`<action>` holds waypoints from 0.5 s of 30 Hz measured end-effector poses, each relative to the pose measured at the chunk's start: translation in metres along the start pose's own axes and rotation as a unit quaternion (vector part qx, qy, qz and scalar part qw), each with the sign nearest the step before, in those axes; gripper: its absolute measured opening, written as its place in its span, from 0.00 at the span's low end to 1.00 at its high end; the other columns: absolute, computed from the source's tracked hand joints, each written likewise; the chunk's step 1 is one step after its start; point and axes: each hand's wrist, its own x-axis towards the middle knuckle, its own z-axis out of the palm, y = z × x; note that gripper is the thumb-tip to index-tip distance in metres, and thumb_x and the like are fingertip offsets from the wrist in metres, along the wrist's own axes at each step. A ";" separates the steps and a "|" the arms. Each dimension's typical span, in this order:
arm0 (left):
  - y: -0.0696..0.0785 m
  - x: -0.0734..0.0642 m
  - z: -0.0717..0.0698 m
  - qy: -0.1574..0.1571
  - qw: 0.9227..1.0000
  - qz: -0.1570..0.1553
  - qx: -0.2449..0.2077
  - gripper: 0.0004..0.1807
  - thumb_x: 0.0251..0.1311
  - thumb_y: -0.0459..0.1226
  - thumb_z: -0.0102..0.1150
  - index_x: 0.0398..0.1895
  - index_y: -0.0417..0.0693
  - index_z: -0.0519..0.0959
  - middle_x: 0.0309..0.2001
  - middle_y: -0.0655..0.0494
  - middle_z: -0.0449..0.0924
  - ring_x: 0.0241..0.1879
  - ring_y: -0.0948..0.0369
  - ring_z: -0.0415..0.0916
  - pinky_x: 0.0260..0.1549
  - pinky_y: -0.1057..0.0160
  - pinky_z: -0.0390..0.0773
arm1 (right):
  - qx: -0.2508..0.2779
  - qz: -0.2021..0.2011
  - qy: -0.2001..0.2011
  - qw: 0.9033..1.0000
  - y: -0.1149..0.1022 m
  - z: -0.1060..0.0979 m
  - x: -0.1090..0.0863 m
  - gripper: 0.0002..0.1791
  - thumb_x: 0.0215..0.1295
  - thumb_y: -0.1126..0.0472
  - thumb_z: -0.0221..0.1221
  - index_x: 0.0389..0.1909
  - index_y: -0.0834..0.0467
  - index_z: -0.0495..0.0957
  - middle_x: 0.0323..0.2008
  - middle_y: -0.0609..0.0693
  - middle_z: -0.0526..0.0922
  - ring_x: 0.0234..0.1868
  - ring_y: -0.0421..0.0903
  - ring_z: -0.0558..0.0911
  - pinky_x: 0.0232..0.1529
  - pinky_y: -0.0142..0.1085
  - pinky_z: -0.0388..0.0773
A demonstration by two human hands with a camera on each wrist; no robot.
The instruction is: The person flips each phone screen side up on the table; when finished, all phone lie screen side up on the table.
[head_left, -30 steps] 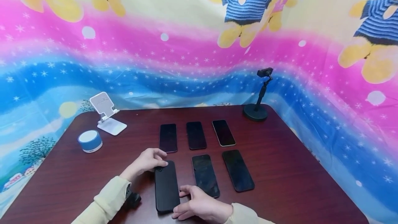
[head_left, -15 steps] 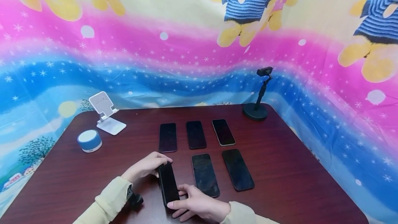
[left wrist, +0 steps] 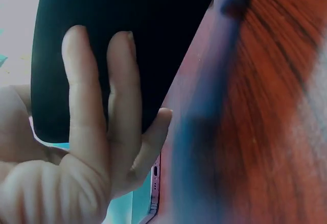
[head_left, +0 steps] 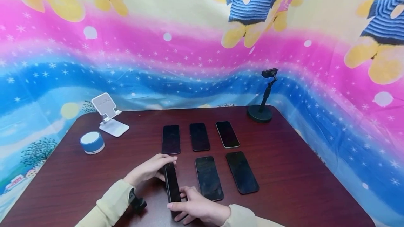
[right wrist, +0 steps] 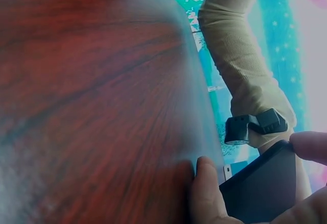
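Observation:
Both hands hold a black smartphone [head_left: 172, 183] at the near left of the table, tilted up on its long edge. My left hand [head_left: 148, 169] grips its far end; in the left wrist view, fingers [left wrist: 84, 91] lie along the phone's dark flat face. At the near end my right hand [head_left: 202, 206] pinches it, with the thumb on the left side. The right wrist view has the phone [right wrist: 265, 188] between thumb and fingers. Just right of it lies another phone [head_left: 209, 178], screen up, and beyond that a further phone [head_left: 242, 172].
A far row holds a left phone [head_left: 170, 139], a middle phone [head_left: 199, 136] and a right phone [head_left: 228, 134]. A white folding phone stand [head_left: 113, 126] and a blue round speaker [head_left: 91, 143] stand at left. A black stand [head_left: 259, 113] is at the back right, before a patterned cloth.
The held phone lay flatter a second ago; it has been turned up onto its edge and shifted slightly right. My left fingers moved with its far end, and the other phones stayed put.

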 end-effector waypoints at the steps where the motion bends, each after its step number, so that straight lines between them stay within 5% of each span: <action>1: 0.000 -0.001 -0.001 -0.001 1.000 -0.004 -0.006 0.29 0.69 0.51 0.47 0.50 0.28 0.72 0.39 0.46 0.79 0.31 0.60 0.78 0.25 0.58 0.84 | 0.002 -0.001 0.002 1.000 0.000 0.001 0.000 0.30 0.63 0.57 0.61 0.61 0.64 0.63 0.47 0.57 0.67 0.34 0.51 0.86 0.20 0.30 0.78; 8: 0.003 -0.010 -0.013 -0.053 0.998 -0.005 -0.034 0.41 0.70 0.59 0.38 0.64 0.27 0.63 0.54 0.33 0.72 0.42 0.53 0.80 0.41 0.49 0.83 | 0.011 -0.022 0.001 1.000 0.001 0.002 0.003 0.31 0.60 0.61 0.62 0.60 0.64 0.60 0.46 0.57 0.70 0.32 0.51 0.86 0.23 0.34 0.82; 15: -0.001 -0.016 -0.028 -0.145 0.986 0.037 -0.078 0.39 0.73 0.53 0.34 0.71 0.27 0.48 0.62 0.27 0.65 0.38 0.57 0.81 0.44 0.57 0.83 | 0.022 -0.035 -0.026 0.999 0.000 -0.004 0.003 0.30 0.58 0.63 0.63 0.57 0.62 0.60 0.45 0.58 0.70 0.31 0.49 0.86 0.27 0.36 0.83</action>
